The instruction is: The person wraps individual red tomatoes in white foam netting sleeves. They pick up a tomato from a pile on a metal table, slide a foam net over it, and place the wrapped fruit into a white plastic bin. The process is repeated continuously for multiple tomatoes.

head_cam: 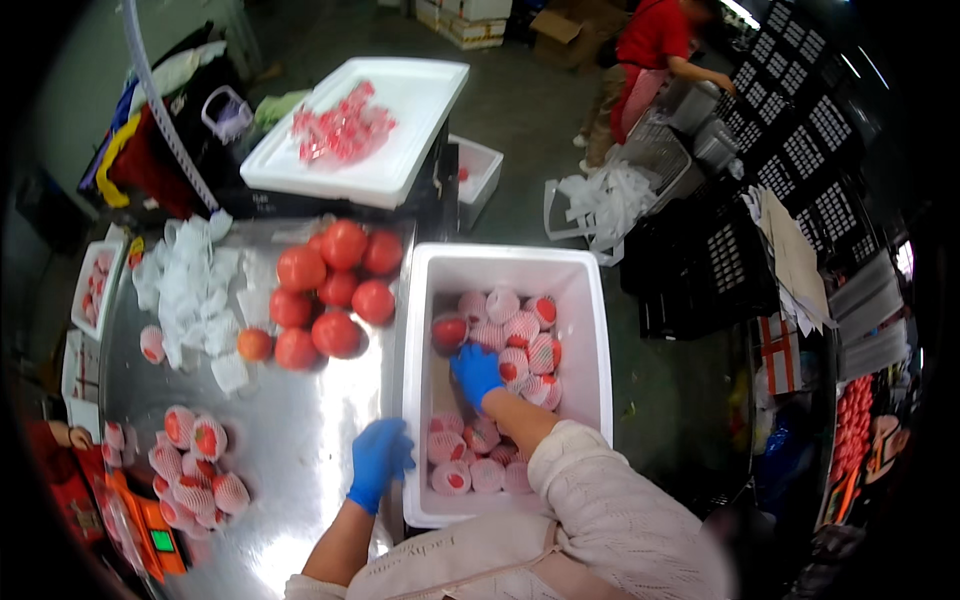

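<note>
My right hand (pixel 478 373), in a blue glove, reaches into a white foam box (pixel 596 330). Its fingers are at tomatoes in pink foam nets (pixel 517 330); whether it grips one is hidden. A tomato that looks bare (pixel 450 330) lies just above the fingers, at the box's left side. My left hand (pixel 381 459), gloved too, hovers or rests by the box's left wall, its fingers curled; I cannot tell if anything is in it. Several bare tomatoes (pixel 337 334) sit on the metal table (pixel 292 420) left of the box. Netted tomatoes (pixel 195 487) are piled at the table's lower left.
White foam nets (pixel 191 285) are heaped at the table's upper left. A foam lid (pixel 427 97) holding red and clear wrappers stands behind. An orange scale (pixel 156 529) is at lower left. Black crates (pixel 697 247) stand at right. A person in red (pixel 652 52) bends by crates; another person's hand (pixel 75 436) shows at far left.
</note>
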Demonstrator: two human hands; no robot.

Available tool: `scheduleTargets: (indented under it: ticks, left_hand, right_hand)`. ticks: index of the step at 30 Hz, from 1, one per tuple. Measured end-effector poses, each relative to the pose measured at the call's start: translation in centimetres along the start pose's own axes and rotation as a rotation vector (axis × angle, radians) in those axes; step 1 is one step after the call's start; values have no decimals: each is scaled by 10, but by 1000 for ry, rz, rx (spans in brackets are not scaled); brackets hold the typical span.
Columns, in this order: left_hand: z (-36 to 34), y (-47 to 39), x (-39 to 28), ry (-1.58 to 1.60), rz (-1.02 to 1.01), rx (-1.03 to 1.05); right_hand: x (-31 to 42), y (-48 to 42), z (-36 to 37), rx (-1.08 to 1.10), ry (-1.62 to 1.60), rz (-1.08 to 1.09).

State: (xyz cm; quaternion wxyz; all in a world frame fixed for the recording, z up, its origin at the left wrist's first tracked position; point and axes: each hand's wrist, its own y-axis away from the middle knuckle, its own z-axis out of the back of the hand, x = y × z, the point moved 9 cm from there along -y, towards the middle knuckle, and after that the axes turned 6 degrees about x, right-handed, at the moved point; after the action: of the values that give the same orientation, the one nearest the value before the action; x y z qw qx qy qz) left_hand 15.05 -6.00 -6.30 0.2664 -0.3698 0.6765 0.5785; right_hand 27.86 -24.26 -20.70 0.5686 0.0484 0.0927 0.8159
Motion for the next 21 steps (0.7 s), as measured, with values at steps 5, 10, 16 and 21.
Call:
scheduleTargets:
  ticks: [5, 10, 16, 21]
  left_hand:
    - [-5, 3, -8, 4, -7, 16]
    - [-5, 0, -8, -20, -33, 23]
    - [-26, 11, -17, 121, -186, 53]
    - [-43, 24, -30, 209, -213, 145]
  right_hand:
    - [-12, 4, 49, 30, -285, 35]
    - [-71, 20, 51, 31, -1156, -135]
    - [-33, 87, 129, 411, -2263, 124]
    - [33, 125, 198, 447, -1983, 526]
